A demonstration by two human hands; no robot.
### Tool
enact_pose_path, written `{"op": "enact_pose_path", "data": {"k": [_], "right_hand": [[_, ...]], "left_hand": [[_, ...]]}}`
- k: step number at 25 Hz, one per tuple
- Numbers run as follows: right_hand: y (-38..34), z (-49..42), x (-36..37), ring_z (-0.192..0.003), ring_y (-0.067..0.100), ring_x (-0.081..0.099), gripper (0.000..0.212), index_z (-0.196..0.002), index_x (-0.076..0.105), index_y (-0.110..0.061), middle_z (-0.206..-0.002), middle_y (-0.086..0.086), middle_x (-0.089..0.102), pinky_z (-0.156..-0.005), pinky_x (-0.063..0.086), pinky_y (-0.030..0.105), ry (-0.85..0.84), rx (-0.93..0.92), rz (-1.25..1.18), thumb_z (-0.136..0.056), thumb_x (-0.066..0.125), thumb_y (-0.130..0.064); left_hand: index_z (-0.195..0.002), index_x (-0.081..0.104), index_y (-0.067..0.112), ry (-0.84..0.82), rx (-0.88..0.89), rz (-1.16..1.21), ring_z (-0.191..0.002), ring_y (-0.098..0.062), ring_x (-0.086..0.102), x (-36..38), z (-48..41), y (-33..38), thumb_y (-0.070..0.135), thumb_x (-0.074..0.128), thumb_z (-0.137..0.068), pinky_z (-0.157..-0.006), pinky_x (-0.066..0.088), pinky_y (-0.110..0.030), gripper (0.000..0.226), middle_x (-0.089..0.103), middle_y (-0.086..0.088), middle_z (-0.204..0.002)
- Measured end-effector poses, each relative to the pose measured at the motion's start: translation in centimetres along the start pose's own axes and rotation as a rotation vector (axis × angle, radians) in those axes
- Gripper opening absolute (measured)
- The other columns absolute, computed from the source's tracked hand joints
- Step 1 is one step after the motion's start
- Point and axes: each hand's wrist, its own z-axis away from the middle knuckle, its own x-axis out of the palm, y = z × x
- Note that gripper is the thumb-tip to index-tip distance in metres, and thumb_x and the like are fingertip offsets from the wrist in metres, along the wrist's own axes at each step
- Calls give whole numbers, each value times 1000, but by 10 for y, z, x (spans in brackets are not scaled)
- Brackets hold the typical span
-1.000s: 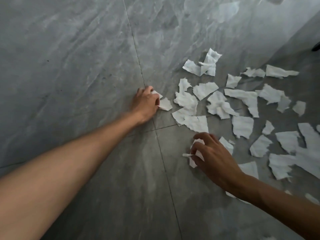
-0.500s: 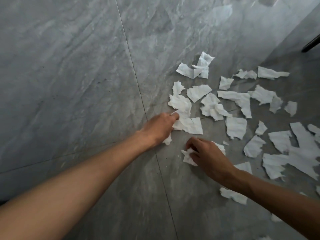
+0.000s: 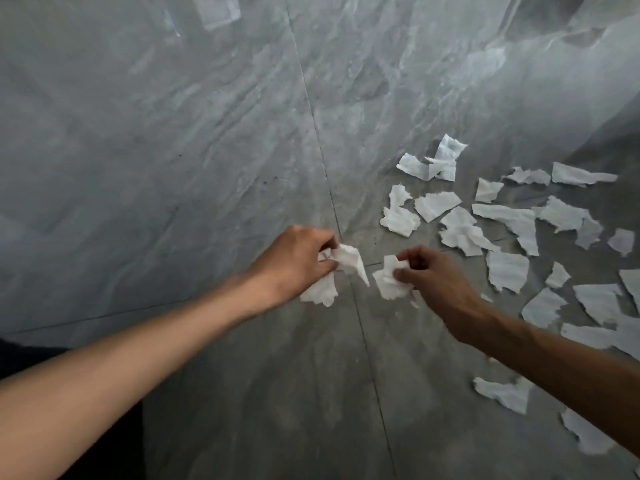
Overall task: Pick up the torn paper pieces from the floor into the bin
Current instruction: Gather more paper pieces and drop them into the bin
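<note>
Clutching crumpled white paper, the left hand (image 3: 294, 263) holds its bunch (image 3: 341, 268) just beside the right hand (image 3: 433, 275), whose fingers (image 3: 403, 273) pinch a second wad (image 3: 389, 280). More torn pieces (image 3: 505, 220) lie scattered on the grey floor (image 3: 207, 150) to the right.

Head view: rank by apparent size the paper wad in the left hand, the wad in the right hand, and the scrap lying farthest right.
1. Left hand's wad
2. Right hand's wad, close behind; crumpling makes this unsure
3. Far-right scrap, smallest
</note>
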Motion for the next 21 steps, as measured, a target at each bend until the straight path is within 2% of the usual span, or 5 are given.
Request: {"op": "enact_pose_path", "data": {"k": [4,11,15,18,21], "right_hand": [[-54,25,45,-58,11,62,19,-98,64,-1,-73,5,64,-55,49,22,-155,-75,-149,-80,63,5],[-145,91,151,-58,16,61,14,-84,65,-5,-70,8,65,-57,51,25,-504,-203,-235,-79,60,8],[-179,134,210,-61,16,63,15,-80,64,-9,-68,5,66,-58,53,24,-679,-241,-308,-80,60,5],[-189,164,258,-61,15,61,15,-82,64,-11,-68,4,64,-59,52,25,-783,-268,-309,-80,60,4],[-182,187,303,-68,19,57,14,-91,63,-9,-78,10,59,-66,51,33,-833,-282,-138,-82,63,2]], "left_hand": [[-81,67,17,157,-46,21,-50,2,47,-83,58,14,17,71,-78,-52,35,-11,5,54,10,-57],[-77,63,25,428,-256,-48,-47,-6,36,-177,210,-22,28,68,-78,-47,31,-21,6,50,-2,-54],[-74,61,28,367,-504,-124,-45,-1,44,-171,300,-75,29,71,-75,-46,34,-12,10,53,16,-52],[-74,61,32,248,-734,-186,-51,-5,54,-148,348,-117,25,71,-78,-50,38,-19,13,55,6,-56],[-81,61,36,159,-868,-147,-70,-15,64,-132,373,-145,26,66,-82,-64,50,-30,12,65,2,-78]]}}
